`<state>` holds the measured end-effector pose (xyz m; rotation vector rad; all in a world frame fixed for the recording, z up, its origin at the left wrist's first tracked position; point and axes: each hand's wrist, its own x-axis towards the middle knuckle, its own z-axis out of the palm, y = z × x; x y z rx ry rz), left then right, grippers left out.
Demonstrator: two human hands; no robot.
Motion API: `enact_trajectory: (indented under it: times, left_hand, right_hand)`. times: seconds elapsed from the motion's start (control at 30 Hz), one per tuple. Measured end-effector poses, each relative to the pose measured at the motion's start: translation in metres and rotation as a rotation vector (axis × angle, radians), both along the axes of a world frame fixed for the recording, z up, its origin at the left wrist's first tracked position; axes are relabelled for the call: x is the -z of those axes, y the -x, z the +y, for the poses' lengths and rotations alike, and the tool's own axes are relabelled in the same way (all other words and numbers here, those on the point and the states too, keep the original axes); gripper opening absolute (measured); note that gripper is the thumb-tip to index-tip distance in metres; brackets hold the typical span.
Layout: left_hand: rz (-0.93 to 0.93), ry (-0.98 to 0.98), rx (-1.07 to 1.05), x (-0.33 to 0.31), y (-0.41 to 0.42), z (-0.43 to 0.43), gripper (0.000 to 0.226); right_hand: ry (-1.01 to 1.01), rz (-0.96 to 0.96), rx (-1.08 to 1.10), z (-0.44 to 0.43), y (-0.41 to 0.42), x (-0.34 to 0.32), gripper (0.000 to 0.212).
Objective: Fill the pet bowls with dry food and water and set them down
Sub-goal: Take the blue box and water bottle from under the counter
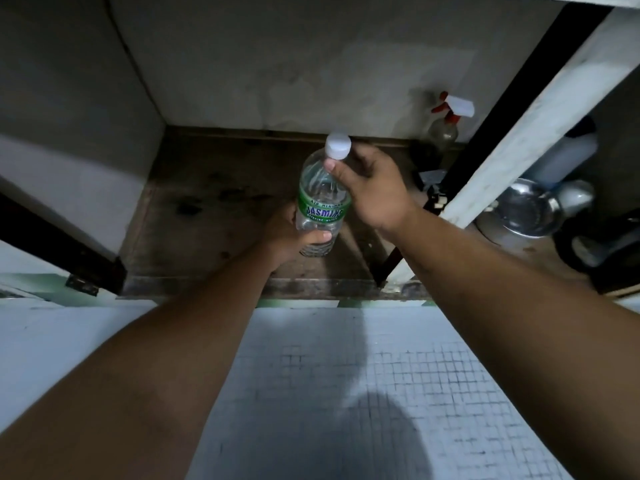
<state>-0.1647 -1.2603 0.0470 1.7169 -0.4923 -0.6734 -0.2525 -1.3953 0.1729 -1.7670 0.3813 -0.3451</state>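
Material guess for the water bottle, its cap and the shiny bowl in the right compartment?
The water bottle looks like clear, glossy thin plastic, likely PET: see-through, moulded ribs near the base, green printed label. Its cap is opaque white plastic, matte, side seemingly ridged. The bowl looks like polished stainless steel, going by mirror-like highlights; it is blurred, so uncertain.

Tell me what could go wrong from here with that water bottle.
1. The left hand grips the water bottle low; squeezing once the white cap is off may spurt water into the cupboard.
2. The metal bowl sits partly behind the white door; pouring there could spill.
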Motion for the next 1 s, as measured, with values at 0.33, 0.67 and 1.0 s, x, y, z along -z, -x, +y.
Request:
enact_trajectory:
  times: [0.33, 0.67, 1.0]
  left_hand:
    - [0.123, -0.003, -0.055, -0.092, 0.084, 0.039, 0.082]
    - [0.184, -0.065, -0.076, -0.282, 0.177, 0.103, 0.083]
    - [0.046, -0.086, -0.036, -0.497, 0.227, 0.12, 0.077]
  right_hand:
    - [-0.002, 0.005, -0.003, 0.029, 0.073, -0.096, 0.033]
    - [0.079, 0.022, -0.024, 0.089, 0.148, -0.287, 0.027]
    - [-0.015, -0.029, 0.058, 0.099, 0.209, -0.496, 0.024]
